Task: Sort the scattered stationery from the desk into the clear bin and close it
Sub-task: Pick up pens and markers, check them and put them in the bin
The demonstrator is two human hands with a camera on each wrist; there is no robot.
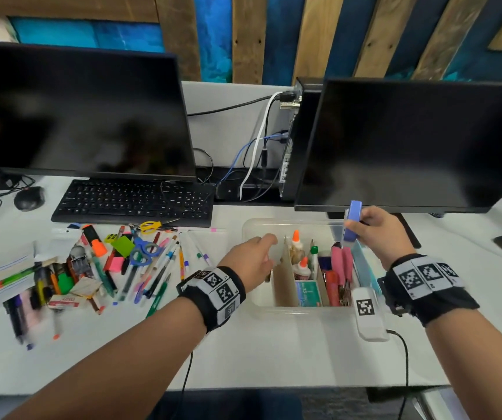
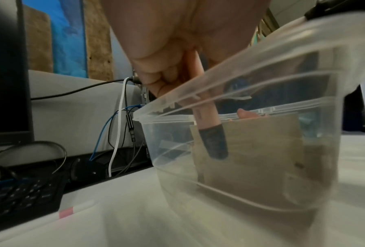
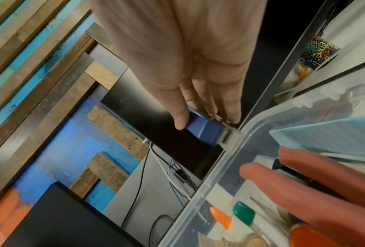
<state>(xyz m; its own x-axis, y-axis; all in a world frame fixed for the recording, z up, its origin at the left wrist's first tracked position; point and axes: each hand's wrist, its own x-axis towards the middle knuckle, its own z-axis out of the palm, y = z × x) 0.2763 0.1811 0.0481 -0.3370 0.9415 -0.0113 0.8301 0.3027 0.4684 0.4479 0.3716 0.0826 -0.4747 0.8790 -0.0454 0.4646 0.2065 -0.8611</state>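
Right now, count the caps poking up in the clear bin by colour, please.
Orange caps: 2
Green cap: 1
Total: 3

The right hand [image 3: 190,70] pinches a blue stapler [image 3: 204,132] (thumb on one side, fingers opposite) just over the clear bin's [image 3: 200,195] rim.
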